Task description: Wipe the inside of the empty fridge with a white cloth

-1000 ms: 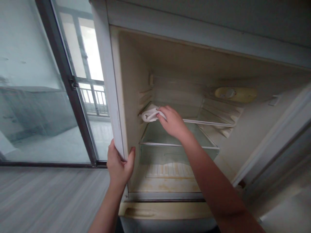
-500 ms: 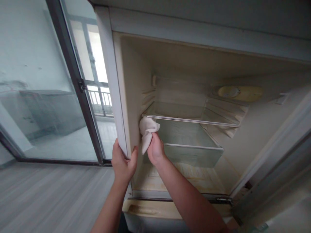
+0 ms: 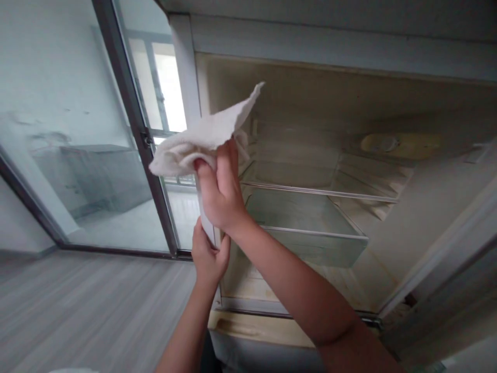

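Note:
An old fridge stands open in front of me, its yellowed inside [image 3: 295, 98] bare apart from two glass shelves. My right hand [image 3: 219, 191] is raised in front of the fridge's left wall and grips a white cloth [image 3: 198, 142], which hangs unfolded above my fingers. My left hand [image 3: 207, 256] is wrapped around the front edge of the fridge's left side wall [image 3: 186, 83], just below my right hand. The upper glass shelf [image 3: 310, 181] and the lower glass shelf [image 3: 303, 220] lie behind my right forearm.
A yellowed thermostat housing [image 3: 399, 142] sits on the fridge's right inner wall. The fridge door [image 3: 446, 243] hangs open at the right. A dark-framed glass sliding door [image 3: 132, 119] is to the left, with grey wood-look floor [image 3: 85, 311] below it.
My right hand pulled the cloth off the upper shelf, down past the left wall, then lifted it out in front of the fridge where it has unfolded. My left hand stayed on the wall edge.

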A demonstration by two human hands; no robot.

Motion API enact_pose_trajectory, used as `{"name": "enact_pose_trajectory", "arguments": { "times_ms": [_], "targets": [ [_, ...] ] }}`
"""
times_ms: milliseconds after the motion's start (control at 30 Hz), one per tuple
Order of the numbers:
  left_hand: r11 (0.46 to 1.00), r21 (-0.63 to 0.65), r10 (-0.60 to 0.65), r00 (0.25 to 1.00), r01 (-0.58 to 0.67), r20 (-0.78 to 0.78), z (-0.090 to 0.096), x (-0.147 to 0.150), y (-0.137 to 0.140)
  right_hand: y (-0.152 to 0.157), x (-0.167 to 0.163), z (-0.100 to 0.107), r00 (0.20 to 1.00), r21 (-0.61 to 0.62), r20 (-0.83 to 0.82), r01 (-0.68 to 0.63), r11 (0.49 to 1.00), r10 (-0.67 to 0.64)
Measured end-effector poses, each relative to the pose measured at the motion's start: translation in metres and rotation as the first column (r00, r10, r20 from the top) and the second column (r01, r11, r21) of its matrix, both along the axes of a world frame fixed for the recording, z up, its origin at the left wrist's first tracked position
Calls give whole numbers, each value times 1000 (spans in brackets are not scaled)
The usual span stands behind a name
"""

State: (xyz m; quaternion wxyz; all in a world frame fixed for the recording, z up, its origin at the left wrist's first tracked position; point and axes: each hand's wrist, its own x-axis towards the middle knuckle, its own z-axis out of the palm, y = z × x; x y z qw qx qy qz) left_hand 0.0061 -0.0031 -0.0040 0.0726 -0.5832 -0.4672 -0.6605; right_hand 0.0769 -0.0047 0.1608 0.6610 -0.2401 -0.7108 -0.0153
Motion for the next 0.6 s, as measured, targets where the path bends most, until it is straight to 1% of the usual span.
{"name": "enact_pose_trajectory", "arguments": {
  "times_ms": [33,67,133,200,267,300,333,400,467,500,567,600],
  "targets": [
    [1000,23,4,1000,-4,5,2,2,-3,12,-2,13,999,35,-26,22,999,-21],
    [999,38,6,1000,-6,9,3,3,-4,22,-3,26,998,39,-45,44,998,-42],
    [999,41,11,1000,-12,12,4,5,-5,39,-5,52,994,11,-60,92,996,-91],
    [999,37,19,1000,-20,20,2,5,-3,50,-5,75,989,-4,-29,145,989,-145],
    [999,41,18,999,-19,28,1,4,-1,53,-6,87,988,-1,-43,148,989,-148],
    [999,43,15,999,-16,30,0,4,-1,52,-5,86,989,1,-68,133,991,-133],
    [999,43,14,999,-15,32,0,4,0,50,-4,82,989,0,-93,118,993,-118],
    [999,41,16,999,-18,30,1,5,-1,40,-1,60,990,-7,-87,109,994,-109],
    [999,39,14,1000,-15,24,2,5,-2,28,6,28,994,-45,23,105,993,-104],
    [999,38,12,1000,-13,22,2,5,-2,22,11,10,995,-71,70,69,995,-64],
    [1000,27,13,1000,-14,23,0,3,-3,13,19,-28,989,-196,148,5,981,25],
    [1000,10,16,1000,-16,23,-1,2,-3,9,23,-46,985,-259,156,-33,965,76]
  ]
}}
